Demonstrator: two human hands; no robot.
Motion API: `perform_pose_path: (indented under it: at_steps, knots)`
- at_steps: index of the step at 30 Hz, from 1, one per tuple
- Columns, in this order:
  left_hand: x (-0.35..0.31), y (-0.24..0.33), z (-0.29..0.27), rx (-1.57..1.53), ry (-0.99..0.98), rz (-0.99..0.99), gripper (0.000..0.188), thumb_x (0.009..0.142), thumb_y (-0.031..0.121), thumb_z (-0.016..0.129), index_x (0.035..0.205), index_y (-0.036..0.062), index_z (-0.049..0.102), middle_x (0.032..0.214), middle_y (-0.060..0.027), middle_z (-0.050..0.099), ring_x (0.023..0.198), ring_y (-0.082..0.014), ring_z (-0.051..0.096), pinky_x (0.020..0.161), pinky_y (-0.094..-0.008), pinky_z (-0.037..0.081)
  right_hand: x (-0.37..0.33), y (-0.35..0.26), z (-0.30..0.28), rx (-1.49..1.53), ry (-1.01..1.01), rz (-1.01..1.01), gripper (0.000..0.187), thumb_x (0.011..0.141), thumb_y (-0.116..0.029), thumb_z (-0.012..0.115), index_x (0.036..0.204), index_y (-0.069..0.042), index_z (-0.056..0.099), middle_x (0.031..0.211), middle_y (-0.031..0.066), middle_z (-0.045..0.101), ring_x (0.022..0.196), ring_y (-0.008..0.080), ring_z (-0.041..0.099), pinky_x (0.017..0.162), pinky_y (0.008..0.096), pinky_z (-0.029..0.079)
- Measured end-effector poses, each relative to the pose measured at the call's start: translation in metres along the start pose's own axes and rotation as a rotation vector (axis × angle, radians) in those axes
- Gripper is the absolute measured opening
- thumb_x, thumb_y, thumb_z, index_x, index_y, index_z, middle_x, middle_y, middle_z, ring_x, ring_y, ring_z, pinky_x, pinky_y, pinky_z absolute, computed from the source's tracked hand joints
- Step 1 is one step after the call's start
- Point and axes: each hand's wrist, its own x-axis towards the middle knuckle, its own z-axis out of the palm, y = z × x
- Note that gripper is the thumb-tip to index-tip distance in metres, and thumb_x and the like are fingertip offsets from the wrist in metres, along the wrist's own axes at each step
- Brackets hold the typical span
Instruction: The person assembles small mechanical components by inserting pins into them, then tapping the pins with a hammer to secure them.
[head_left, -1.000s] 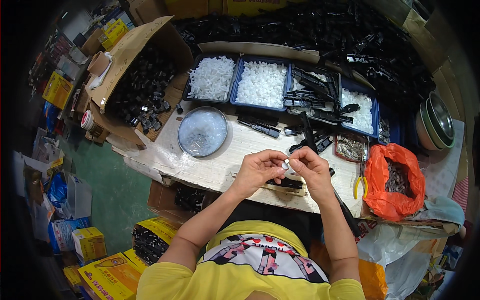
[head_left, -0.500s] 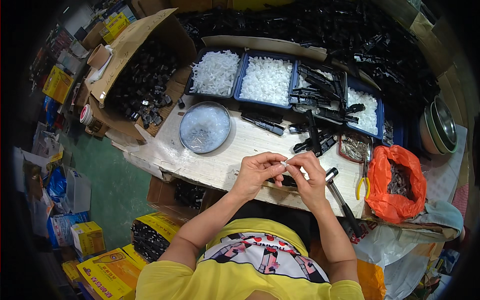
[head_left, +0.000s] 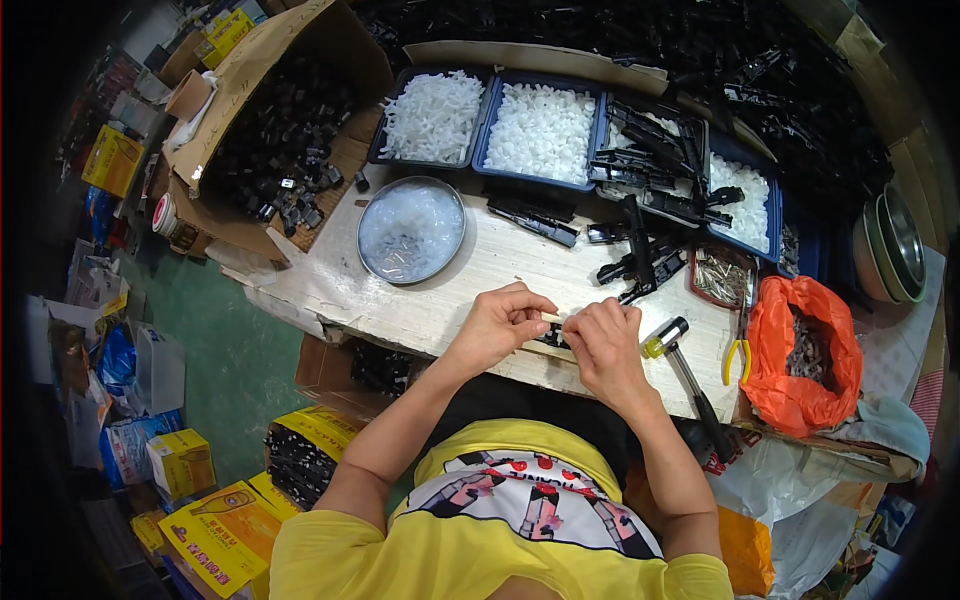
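A black plastic part (head_left: 556, 336) lies at the front edge of the bench between my hands. My left hand (head_left: 497, 328) is closed, its thumb and index finger at the part's left end. From the right, my right hand (head_left: 606, 342) bends over the part with fingertips pressed together on it. Whatever those fingertips pinch is hidden. A mallet (head_left: 690, 385) with a clear yellowish face lies just right of my right hand. Beyond my left hand stands a round metal dish (head_left: 411, 230) holding small metal pins in a pale, glossy substance.
Blue trays of white plastic pieces (head_left: 538, 132) line the back, with black assemblies (head_left: 645, 255) before and over them. A cardboard box (head_left: 215, 140) of black parts stands left. On the right are a tray of metal pins (head_left: 722, 275), yellow-handled pliers (head_left: 737, 362) and an orange bag (head_left: 805, 400).
My hands held a small white piece up between their fingertips. Now they have moved apart slightly and down to the black part. The mallet's head has turned, showing its yellowish face.
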Motion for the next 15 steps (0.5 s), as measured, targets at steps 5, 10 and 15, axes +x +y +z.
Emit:
perform_pose_path:
  at_steps: [5, 10, 15]
  knots:
    - [0.002, 0.001, 0.000, 0.060, -0.035, -0.021, 0.021, 0.075, -0.003, 0.062, 0.095, 0.0029, 0.065, 0.071, 0.0030, 0.046, 0.059, -0.0019, 0.040, 0.051, -0.0158, 0.038, 0.002, -0.001, 0.007, -0.165, -0.029, -0.047, 0.012, 0.071, -0.005, 0.062, 0.080, -0.008, 0.054, 0.076, 0.0027, 0.049, 0.076, 0.0205, 0.045, 0.072, 0.0353, 0.029]
    - [0.005, 0.006, 0.012, 0.537, -0.028, 0.135, 0.015, 0.070, 0.001, 0.064, 0.085, 0.0005, 0.062, 0.074, -0.0067, 0.053, 0.063, -0.0181, 0.053, 0.058, -0.0298, 0.044, 0.002, 0.002, 0.000, -0.188, -0.062, -0.069, 0.015, 0.067, -0.006, 0.062, 0.080, -0.008, 0.055, 0.077, 0.0035, 0.048, 0.079, 0.0204, 0.045, 0.072, 0.0375, 0.029]
    - [0.019, 0.023, 0.014, 1.003, -0.192, 0.122, 0.017, 0.066, 0.008, 0.068, 0.079, 0.0015, 0.060, 0.077, -0.0131, 0.057, 0.073, -0.0308, 0.058, 0.063, -0.0379, 0.046, 0.003, 0.022, -0.027, -0.079, 0.119, 0.064, 0.013, 0.069, -0.005, 0.065, 0.078, -0.008, 0.057, 0.076, 0.0017, 0.054, 0.077, 0.0191, 0.051, 0.070, 0.0331, 0.030]
